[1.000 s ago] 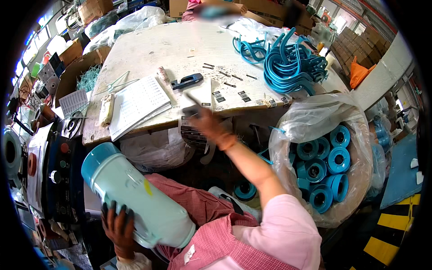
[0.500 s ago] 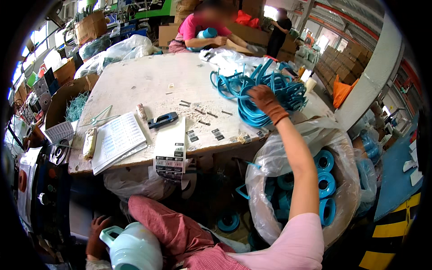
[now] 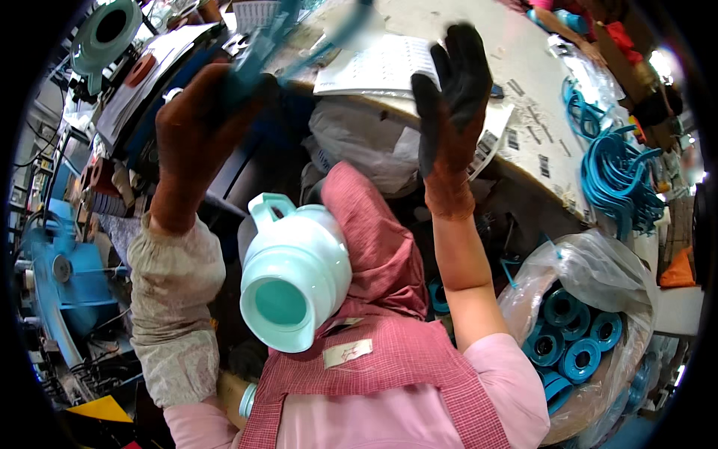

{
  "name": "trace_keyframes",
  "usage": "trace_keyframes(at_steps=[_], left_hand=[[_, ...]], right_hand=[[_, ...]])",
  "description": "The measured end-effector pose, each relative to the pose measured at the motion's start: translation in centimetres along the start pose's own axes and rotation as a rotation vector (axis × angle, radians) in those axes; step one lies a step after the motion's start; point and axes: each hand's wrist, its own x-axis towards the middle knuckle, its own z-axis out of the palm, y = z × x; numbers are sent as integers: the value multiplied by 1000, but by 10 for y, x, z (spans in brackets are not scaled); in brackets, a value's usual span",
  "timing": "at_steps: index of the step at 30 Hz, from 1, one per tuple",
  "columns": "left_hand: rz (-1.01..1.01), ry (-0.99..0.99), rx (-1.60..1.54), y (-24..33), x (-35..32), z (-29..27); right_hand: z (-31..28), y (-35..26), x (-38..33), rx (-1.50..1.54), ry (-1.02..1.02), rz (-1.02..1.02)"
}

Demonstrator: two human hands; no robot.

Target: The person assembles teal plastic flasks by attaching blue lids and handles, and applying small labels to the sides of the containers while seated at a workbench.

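The left hand [image 3: 196, 138], in a brown glove, is raised at the far left and its fingers are closed around one end of a blue strap [image 3: 299, 45], which runs blurred from the hand toward the far right, over the edge of the table [image 3: 464, 45]. The right hand [image 3: 449, 112], in a brown and black glove, is raised to the right of it with the fingers spread and straight; it holds nothing, and whether its fingertips touch the strap cannot be told.

Between the two forearms, near the person, a pale green jug [image 3: 295, 280] rests on the lap, on the red checked apron [image 3: 389, 359]. Its open mouth points to the camera and its handle points far.

On the table lie a white printed sheet [image 3: 381, 67] and, at the far right, a heap of blue straps [image 3: 617, 179]. At the near right stands a clear plastic bag [image 3: 591, 262] with blue reels [image 3: 572, 337] inside.
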Motion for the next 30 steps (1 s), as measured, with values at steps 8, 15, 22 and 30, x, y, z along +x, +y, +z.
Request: trace_keyframes(at_steps=[8, 15, 22, 30], left_hand=[[-742, -74, -864, 23, -79, 3], [-1001, 12, -978, 37, -153, -11], [-1367, 820, -1875, 71, -239, -6], [-1108, 415, -1080, 118, -208, 12]], right_hand=[[20, -34, -87, 526, 52, 753], [27, -44, -101, 621, -133, 952], [57, -59, -109, 495, -451, 1075], [15, -51, -119, 231, -615, 1087]])
